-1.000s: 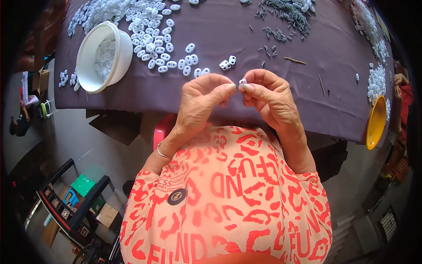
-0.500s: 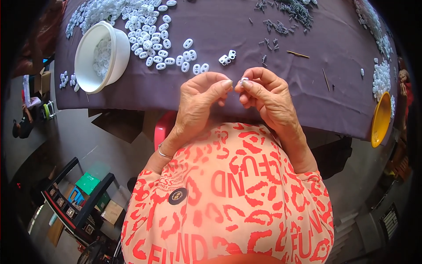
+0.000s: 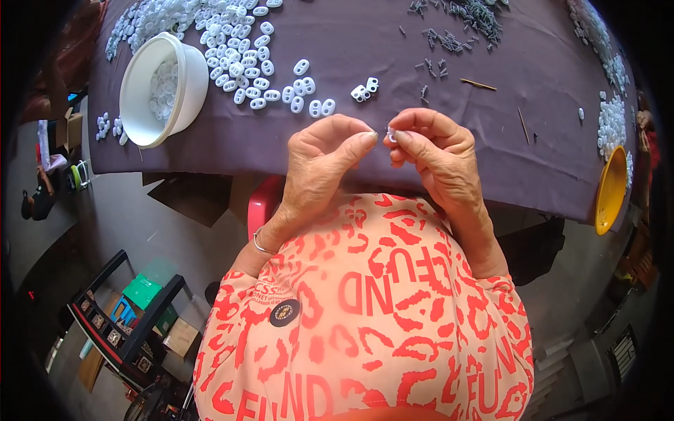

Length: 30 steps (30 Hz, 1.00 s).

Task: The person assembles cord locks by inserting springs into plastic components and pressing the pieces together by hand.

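Right hand (image 3: 435, 151) is pinching a small white piece (image 3: 390, 134); left hand (image 3: 326, 158), fingertips closed together, is meeting it over the purple tabletop (image 3: 379, 63).

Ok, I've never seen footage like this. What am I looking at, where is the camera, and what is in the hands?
There is no machine, only a person's two bare hands, filmed from a fisheye camera on their head looking down, so edges bend. The left hand and right hand meet at the fingertips, pinching a small white piece. Below lies a dark purple table with white oval parts, a white bowl, small grey pins and a yellow bowl.
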Motion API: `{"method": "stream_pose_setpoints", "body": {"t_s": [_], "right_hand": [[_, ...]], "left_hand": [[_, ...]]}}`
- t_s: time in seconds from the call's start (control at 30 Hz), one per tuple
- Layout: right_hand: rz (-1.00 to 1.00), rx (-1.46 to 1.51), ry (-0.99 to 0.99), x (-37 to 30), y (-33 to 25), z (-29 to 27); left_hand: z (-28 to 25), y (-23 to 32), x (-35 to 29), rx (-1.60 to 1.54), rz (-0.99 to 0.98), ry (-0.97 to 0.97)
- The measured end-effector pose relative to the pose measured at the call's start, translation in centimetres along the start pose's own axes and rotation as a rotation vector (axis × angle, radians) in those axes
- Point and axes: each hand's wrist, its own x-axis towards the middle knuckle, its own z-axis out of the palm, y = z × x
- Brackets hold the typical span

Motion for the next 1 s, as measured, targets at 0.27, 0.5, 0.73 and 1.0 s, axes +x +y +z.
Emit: {"method": "stream_pose_setpoints", "body": {"t_s": [0.27, 0.5, 0.73, 1.0], "right_hand": [[-0.007, -0.043, 0.034, -0.5, -0.2, 0.2], [-0.096, -0.246, 0.045, -1.3, -0.9, 1.5], [-0.125, -0.405, 0.06, -1.7, -0.9, 1.6], [-0.13, -0.465, 0.055, -1.8, -0.8, 1.6]], "left_hand": [[0.3, 0.5, -0.3, 0.014, 0.062, -0.033], [0.3, 0.4, -0.4, 0.106, 0.161, -0.008], [0.4, 0.0, -0.4, 0.216, 0.302, -0.007], [0.4, -0.3, -0.2, 0.359, 0.436, -0.007]]}}
